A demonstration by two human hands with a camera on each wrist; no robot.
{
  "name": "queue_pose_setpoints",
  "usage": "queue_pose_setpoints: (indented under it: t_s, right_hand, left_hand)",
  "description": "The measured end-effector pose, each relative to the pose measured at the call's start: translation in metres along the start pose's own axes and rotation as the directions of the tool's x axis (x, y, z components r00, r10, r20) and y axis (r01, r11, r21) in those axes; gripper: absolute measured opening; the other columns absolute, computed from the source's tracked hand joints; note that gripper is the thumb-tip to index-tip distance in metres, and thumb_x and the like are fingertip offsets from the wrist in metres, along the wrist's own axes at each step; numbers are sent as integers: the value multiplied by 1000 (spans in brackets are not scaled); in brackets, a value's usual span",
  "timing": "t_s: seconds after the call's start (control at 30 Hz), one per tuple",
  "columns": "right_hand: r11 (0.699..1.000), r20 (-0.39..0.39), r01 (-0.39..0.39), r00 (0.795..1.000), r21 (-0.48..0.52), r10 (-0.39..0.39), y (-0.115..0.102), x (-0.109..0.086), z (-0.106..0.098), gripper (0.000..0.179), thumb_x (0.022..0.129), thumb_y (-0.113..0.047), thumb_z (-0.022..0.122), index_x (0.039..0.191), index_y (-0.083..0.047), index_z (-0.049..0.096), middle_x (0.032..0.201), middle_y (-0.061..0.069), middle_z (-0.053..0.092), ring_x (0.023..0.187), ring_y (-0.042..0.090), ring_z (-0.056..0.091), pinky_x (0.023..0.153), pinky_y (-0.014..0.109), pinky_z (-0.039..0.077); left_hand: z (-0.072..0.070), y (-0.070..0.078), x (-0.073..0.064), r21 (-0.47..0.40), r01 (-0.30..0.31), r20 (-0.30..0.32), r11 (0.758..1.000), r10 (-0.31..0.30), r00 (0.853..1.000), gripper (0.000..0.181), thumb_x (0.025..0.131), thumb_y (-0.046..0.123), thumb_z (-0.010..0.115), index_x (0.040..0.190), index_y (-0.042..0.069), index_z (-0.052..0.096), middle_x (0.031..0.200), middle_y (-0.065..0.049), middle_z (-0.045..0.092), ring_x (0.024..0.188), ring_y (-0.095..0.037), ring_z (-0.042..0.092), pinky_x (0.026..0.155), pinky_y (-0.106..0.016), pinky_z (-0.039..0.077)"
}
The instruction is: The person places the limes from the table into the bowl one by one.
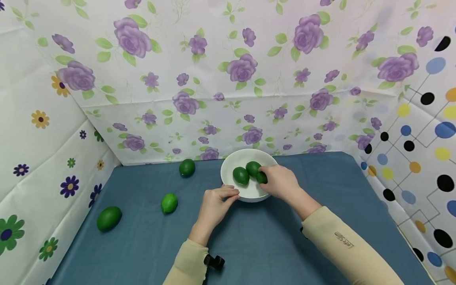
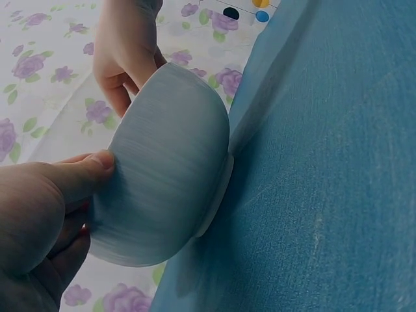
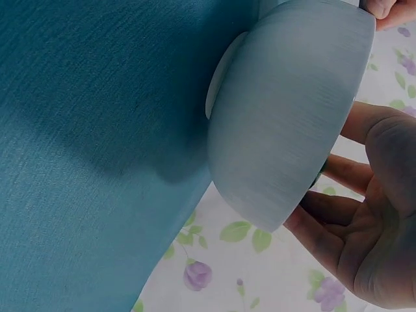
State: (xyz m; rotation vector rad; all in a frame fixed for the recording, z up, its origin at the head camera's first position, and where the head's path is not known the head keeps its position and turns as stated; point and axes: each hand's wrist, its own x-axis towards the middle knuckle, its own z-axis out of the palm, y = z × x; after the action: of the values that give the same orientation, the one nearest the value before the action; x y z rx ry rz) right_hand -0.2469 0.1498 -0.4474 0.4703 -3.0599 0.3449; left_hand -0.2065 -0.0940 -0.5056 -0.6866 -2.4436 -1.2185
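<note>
A white bowl (image 1: 228,168) stands on the blue cloth near the patterned backdrop. My left hand (image 1: 218,202) pinches its near-left rim between thumb and fingers, and the left wrist view shows the thumb (image 2: 101,162) against the outer wall. Over the bowl's right side, my right hand (image 1: 281,181) holds a dark green lime (image 1: 261,177) inside it, the fingers partly covering the fruit. Two more green limes, one on the left (image 1: 241,175) and another behind it (image 1: 253,168), lie in the bowl. From the right wrist, the bowl wall (image 3: 292,110) hides most of the held lime.
Left of the bowl, a dark green lime (image 1: 187,168) lies near the back edge and a brighter lime (image 1: 169,203) lies closer. A larger green fruit (image 1: 109,218) rests farther left. Flowered sheeting (image 1: 213,79) rises behind, with dotted sheeting (image 1: 424,150) on the right.
</note>
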Motion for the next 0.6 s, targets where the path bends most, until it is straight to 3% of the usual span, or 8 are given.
queue_pose_setpoints:
  t_s: [0.6]
  right_hand:
    - [1000,4,-6,1000,-11,6,-2,3,9,46,93,-27,87,135,-11,74,109,10,77,86,26,71,72,46,62]
  left_hand:
    - [0,0,-1,0,-4,-3,1000,4,1000,14,90,9,88,104,11,88,100,-2,82,110,-15,76,111,-25,51]
